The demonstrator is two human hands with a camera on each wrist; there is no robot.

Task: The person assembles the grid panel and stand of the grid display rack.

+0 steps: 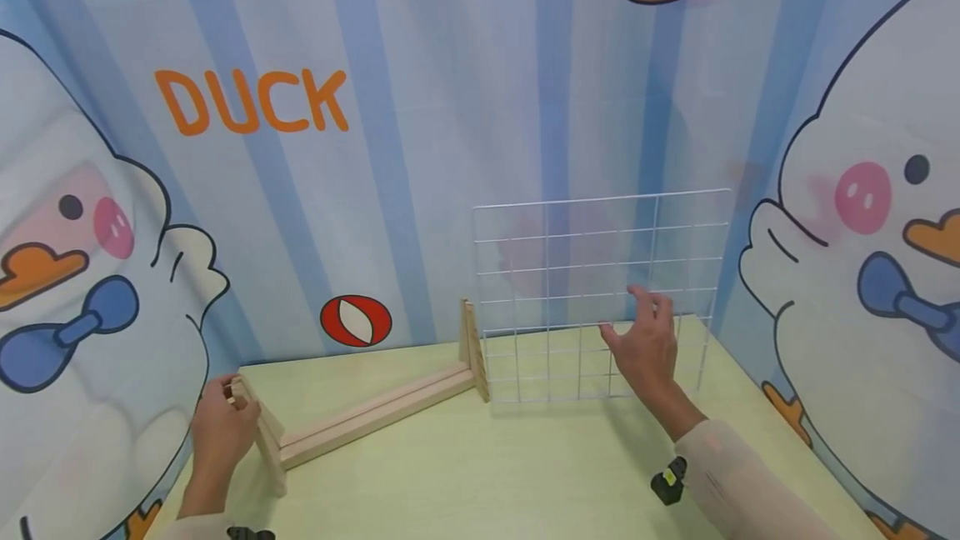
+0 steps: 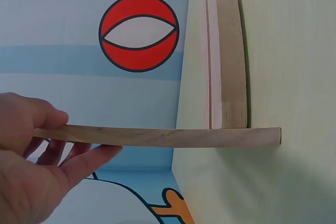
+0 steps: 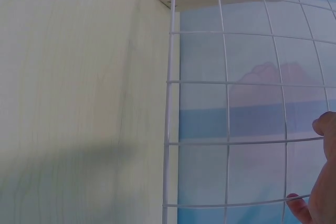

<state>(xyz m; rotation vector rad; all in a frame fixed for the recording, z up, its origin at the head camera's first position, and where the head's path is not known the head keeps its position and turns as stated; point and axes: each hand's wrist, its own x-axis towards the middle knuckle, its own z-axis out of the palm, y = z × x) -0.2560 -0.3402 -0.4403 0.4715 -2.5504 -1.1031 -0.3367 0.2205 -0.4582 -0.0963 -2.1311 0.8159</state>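
Observation:
On the left, my left hand (image 1: 225, 427) grips the upper end of a flat wooden side board (image 2: 173, 137), thumb on one face and fingers on the other. That board belongs to a low wooden stand, whose long crossbar (image 1: 375, 432) runs back to a second upright side board (image 1: 474, 348). My right hand (image 1: 648, 344) holds a white wire grid panel (image 1: 547, 329) upright beside that far board. In the right wrist view, fingertips (image 3: 299, 209) reach the wires of the grid, while most of the hand lies outside the picture.
The pale wood-grain table (image 1: 450, 490) ends at the back against a blue striped curtain (image 1: 465, 107) printed with ducks. A small black device (image 1: 667, 482) sits by the right sleeve (image 1: 742, 482). Shadows of the arms fall on the tabletop.

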